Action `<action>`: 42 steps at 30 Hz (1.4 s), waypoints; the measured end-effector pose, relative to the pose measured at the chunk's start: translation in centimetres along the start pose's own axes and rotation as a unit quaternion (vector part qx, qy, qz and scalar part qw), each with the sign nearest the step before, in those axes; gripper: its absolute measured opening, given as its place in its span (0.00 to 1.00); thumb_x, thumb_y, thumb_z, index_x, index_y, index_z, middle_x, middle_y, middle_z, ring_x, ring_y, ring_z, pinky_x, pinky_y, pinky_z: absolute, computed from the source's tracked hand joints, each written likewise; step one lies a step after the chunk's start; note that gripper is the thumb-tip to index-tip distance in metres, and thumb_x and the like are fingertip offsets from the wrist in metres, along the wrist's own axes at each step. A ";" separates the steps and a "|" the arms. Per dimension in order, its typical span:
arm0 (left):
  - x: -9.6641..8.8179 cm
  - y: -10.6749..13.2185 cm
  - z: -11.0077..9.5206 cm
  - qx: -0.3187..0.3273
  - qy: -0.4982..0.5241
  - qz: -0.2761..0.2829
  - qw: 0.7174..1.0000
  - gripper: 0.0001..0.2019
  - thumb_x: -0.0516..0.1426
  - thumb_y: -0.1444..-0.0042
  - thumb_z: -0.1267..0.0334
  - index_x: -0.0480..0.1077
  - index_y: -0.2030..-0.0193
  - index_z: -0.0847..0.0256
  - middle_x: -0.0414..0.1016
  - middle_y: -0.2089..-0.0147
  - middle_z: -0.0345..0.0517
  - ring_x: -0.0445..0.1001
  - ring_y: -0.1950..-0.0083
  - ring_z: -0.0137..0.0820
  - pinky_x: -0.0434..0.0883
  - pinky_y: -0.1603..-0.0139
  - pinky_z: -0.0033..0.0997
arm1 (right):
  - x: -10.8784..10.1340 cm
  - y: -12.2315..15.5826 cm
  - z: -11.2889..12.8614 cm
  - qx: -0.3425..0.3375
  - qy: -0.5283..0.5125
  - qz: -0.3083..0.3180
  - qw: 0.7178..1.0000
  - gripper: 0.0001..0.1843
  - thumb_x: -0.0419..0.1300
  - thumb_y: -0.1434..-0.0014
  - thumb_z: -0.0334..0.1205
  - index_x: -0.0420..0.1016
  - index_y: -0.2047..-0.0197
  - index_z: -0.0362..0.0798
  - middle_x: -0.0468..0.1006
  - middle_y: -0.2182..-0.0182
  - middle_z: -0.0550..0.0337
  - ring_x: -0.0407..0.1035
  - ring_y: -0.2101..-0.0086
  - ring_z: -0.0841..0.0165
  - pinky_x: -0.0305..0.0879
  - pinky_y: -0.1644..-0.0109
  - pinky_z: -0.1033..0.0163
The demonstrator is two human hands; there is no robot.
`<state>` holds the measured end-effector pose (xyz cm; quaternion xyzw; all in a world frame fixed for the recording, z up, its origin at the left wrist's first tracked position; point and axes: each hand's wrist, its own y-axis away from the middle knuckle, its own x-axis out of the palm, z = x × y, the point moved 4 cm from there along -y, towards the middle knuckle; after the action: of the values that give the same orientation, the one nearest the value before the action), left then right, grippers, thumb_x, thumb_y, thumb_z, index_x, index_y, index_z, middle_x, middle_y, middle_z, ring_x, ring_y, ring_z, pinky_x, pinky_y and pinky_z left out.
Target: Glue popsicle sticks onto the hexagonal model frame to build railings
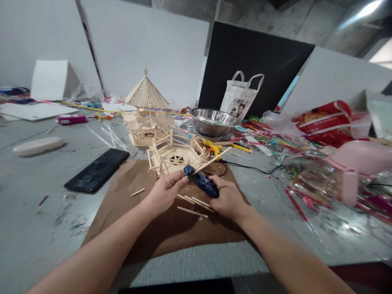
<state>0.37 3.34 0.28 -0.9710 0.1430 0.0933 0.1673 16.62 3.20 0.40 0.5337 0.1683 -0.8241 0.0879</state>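
My right hand [228, 198] is closed round the handles of a dark blue cutter [202, 181]. Its jaws meet a thin wooden stick [212, 160] that slants up to the right. My left hand [167, 188] pinches the lower end of that stick beside the cutter's tip. Both hands hover over a brown paper sheet [147, 228] with a few loose cut sticks [192, 204] lying on it. Just beyond stands a low hexagonal stick frame [174, 153], and behind it a stick pavilion model [146, 112] with a pointed roof.
A black phone [97, 169] lies left of the brown sheet and a white oval case [38, 145] farther left. A steel bowl [214, 121], a yellow glue gun [212, 147] with a black cord, a white bag [240, 96], a pink container [357, 159] and plastic wrappers crowd the right.
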 end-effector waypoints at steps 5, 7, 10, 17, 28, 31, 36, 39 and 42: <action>-0.1 0.2 0.4 0.048 -0.095 -0.072 0.992 0.13 0.47 0.46 0.57 0.65 0.71 0.64 0.62 0.76 0.40 0.63 0.65 0.29 0.61 0.65 0.25 | 0.0 -0.3 0.0 0.003 0.007 -0.014 1.000 0.19 0.54 0.57 0.40 0.64 0.58 0.47 0.74 0.68 0.56 0.68 0.68 0.66 0.61 0.62 0.63; -0.1 0.2 0.3 0.052 -0.096 -0.073 0.991 0.13 0.47 0.46 0.57 0.64 0.72 0.64 0.61 0.76 0.40 0.63 0.65 0.29 0.61 0.64 0.25 | 0.0 -0.4 0.1 -0.001 0.008 -0.022 1.000 0.21 0.54 0.57 0.40 0.64 0.57 0.47 0.74 0.66 0.55 0.68 0.67 0.65 0.61 0.62 0.63; 0.0 0.2 0.0 0.049 -0.067 -0.053 0.995 0.14 0.47 0.46 0.57 0.63 0.75 0.64 0.60 0.77 0.40 0.62 0.67 0.28 0.60 0.65 0.24 | 0.0 -0.4 0.1 -0.012 0.004 -0.028 1.000 0.23 0.55 0.58 0.40 0.63 0.55 0.47 0.73 0.64 0.55 0.67 0.65 0.64 0.61 0.61 0.62; 0.4 0.2 0.6 -0.042 0.104 0.017 0.994 0.17 0.49 0.48 0.52 0.59 0.78 0.64 0.47 0.84 0.32 0.46 0.82 0.19 0.47 0.82 0.21 | 0.1 -0.2 0.0 -0.035 -0.005 -0.018 0.999 0.23 0.54 0.57 0.40 0.62 0.54 0.46 0.73 0.62 0.55 0.67 0.63 0.64 0.61 0.59 0.61; 0.4 0.3 0.9 -0.099 0.187 0.060 0.975 0.16 0.51 0.50 0.52 0.62 0.75 0.65 0.46 0.87 0.30 0.44 0.84 0.18 0.42 0.84 0.22 | -0.2 0.0 0.3 -0.025 -0.001 -0.011 1.000 0.19 0.54 0.59 0.37 0.65 0.60 0.47 0.74 0.67 0.56 0.67 0.68 0.65 0.61 0.64 0.63; 0.3 0.2 0.7 -0.080 0.147 0.045 0.985 0.15 0.51 0.49 0.52 0.61 0.75 0.65 0.47 0.86 0.31 0.44 0.83 0.18 0.43 0.83 0.22 | -0.1 0.1 0.1 -0.013 -0.002 0.001 1.000 0.20 0.53 0.59 0.37 0.65 0.59 0.47 0.74 0.67 0.56 0.68 0.68 0.65 0.61 0.64 0.63; 0.0 0.0 0.3 -0.034 0.073 -0.003 0.997 0.15 0.50 0.49 0.53 0.63 0.75 0.64 0.48 0.84 0.32 0.44 0.82 0.19 0.45 0.81 0.22 | 0.0 -0.1 0.0 -0.004 0.002 0.007 1.000 0.20 0.53 0.58 0.38 0.65 0.58 0.45 0.74 0.66 0.53 0.68 0.66 0.63 0.61 0.61 0.61; 0.1 0.0 0.3 -0.033 0.070 -0.014 0.997 0.15 0.51 0.50 0.53 0.65 0.73 0.64 0.47 0.84 0.32 0.44 0.82 0.19 0.45 0.82 0.22 | 0.0 -0.2 0.1 -0.014 0.001 -0.001 1.000 0.19 0.53 0.57 0.38 0.64 0.59 0.45 0.74 0.66 0.53 0.68 0.65 0.63 0.61 0.60 0.60; 0.3 0.2 0.5 -0.059 0.140 0.001 0.988 0.15 0.51 0.50 0.53 0.62 0.76 0.64 0.47 0.85 0.31 0.44 0.83 0.18 0.43 0.83 0.21 | -0.1 -0.5 0.2 -0.054 -0.005 -0.017 0.998 0.24 0.53 0.58 0.36 0.61 0.54 0.46 0.72 0.62 0.54 0.66 0.63 0.64 0.61 0.59 0.61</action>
<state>0.51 3.28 -0.29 -0.9826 0.1602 -0.0347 0.0877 16.33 3.53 0.69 0.5215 0.2211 -0.8176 0.1031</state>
